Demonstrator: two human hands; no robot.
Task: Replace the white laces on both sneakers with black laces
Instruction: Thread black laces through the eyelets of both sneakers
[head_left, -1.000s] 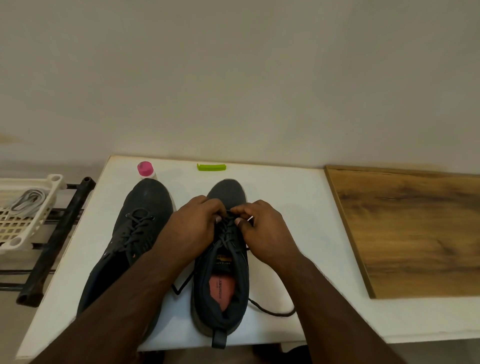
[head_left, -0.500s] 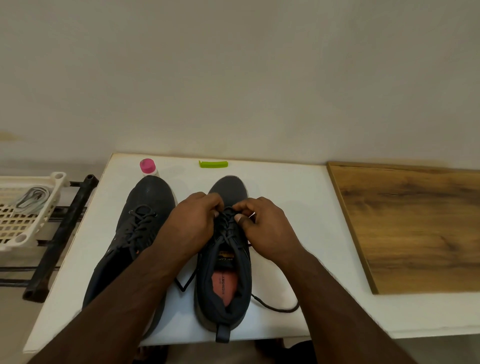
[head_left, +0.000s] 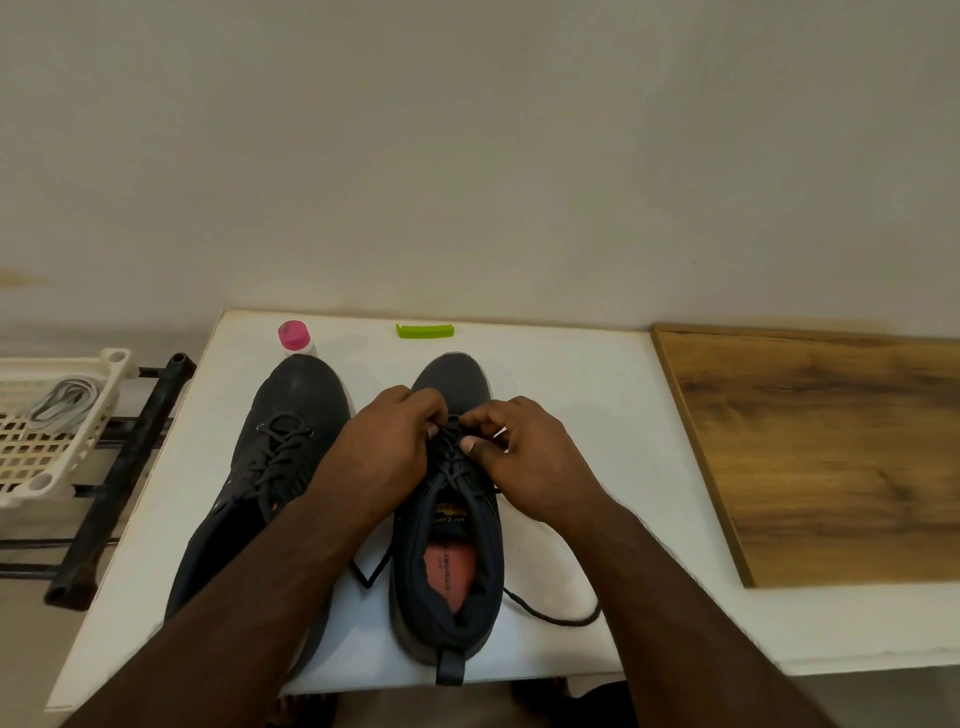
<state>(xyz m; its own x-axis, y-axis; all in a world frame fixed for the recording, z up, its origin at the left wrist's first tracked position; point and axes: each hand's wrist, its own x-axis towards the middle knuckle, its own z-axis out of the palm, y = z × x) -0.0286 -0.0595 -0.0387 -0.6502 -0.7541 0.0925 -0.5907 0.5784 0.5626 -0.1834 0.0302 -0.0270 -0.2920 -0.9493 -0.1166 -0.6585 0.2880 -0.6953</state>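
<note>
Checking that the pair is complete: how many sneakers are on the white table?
2. The left sneaker lies near the table's left edge, partly under the left forearm. The right sneaker lies beside it at the middle, both hands at its laces.

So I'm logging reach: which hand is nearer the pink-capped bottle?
Left. The left hand lies right of and below the pink-capped bottle; the right hand lies farther right.

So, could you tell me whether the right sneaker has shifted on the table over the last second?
No: the right sneaker keeps its place below the green clip; only the camera shifted.
</note>
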